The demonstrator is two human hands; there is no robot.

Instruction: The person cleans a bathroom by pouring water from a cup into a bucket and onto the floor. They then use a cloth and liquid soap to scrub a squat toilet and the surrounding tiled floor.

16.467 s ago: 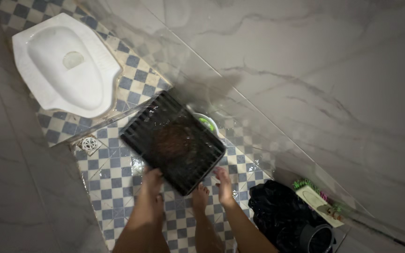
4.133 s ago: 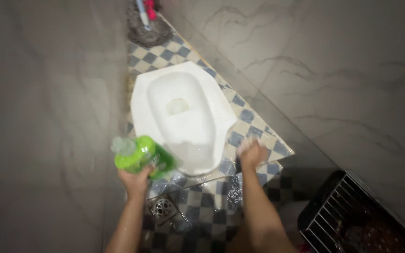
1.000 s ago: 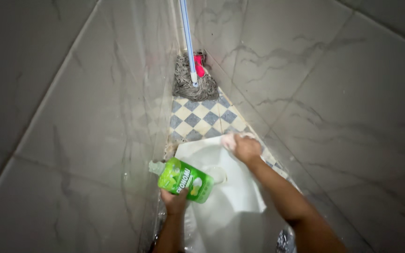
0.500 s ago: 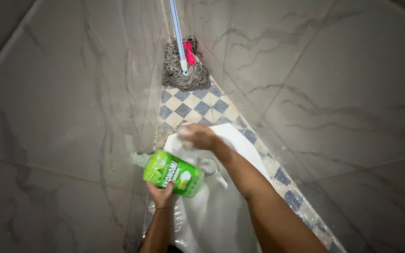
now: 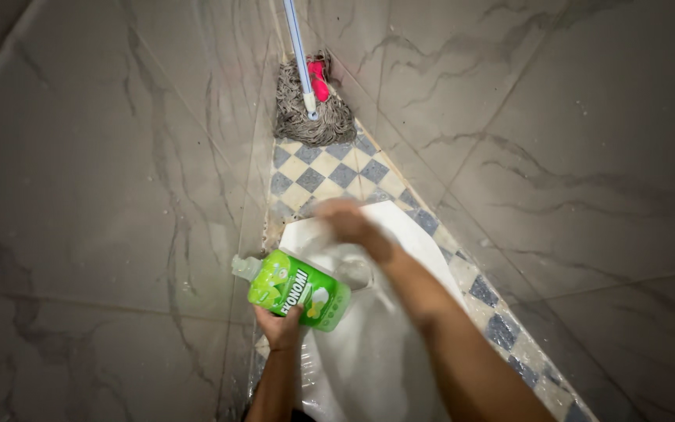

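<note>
In left hand [image 5: 279, 326]: green bottle [image 5: 297, 289]

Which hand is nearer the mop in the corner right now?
Right. The right hand, blurred, is over the far end of the white squat pan, below the mop; the left hand holds the green bottle farther back.

Grey string mop [image 5: 312, 109] in corner

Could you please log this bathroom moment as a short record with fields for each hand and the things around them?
left hand: grips a green bottle, lying tilted, cap toward the left wall
right hand: blurred, over the far end of the white squat toilet; whether it holds anything cannot be told
corner: grey mop with a pale blue handle, a pink item beside it
floor: blue and cream checked tiles
walls: grey marbled tiles
</note>
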